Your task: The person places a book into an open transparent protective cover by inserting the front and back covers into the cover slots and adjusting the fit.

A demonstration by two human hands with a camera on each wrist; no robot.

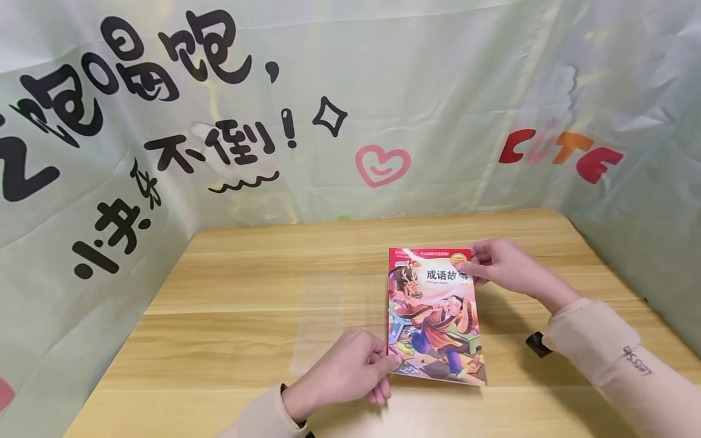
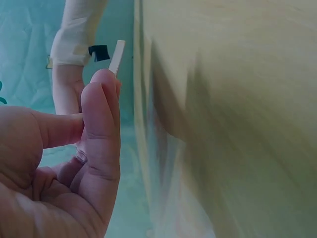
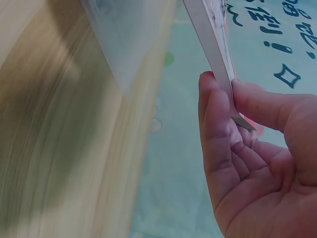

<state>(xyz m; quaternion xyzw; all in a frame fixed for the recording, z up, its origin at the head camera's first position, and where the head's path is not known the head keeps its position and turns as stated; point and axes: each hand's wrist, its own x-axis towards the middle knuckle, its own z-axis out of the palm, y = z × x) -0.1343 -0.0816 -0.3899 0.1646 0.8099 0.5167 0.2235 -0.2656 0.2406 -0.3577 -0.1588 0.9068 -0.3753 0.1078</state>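
A storybook point(image 1: 435, 322) with a red-topped illustrated cover and Chinese title is held cover up, raised over the wooden table. My left hand point(image 1: 356, 368) pinches its lower left corner, thumb on the cover and fingers beneath. At the upper right corner, my right hand point(image 1: 495, 264) pinches it the same way. In the right wrist view, the book's pale page edge point(image 3: 213, 49) runs between the thumb and fingers of the right hand point(image 3: 247, 148). Only a thin edge of the book point(image 2: 117, 58) shows beyond the left hand point(image 2: 94, 144) in the left wrist view.
A clear plastic sheet point(image 1: 317, 322) lies on the wooden table point(image 1: 235, 304), left of the book; its pointed corner also shows in the right wrist view. Printed fabric point(image 1: 438, 109) hangs around the table's back and sides. A black strap piece point(image 1: 538, 344) hangs beneath the right sleeve.
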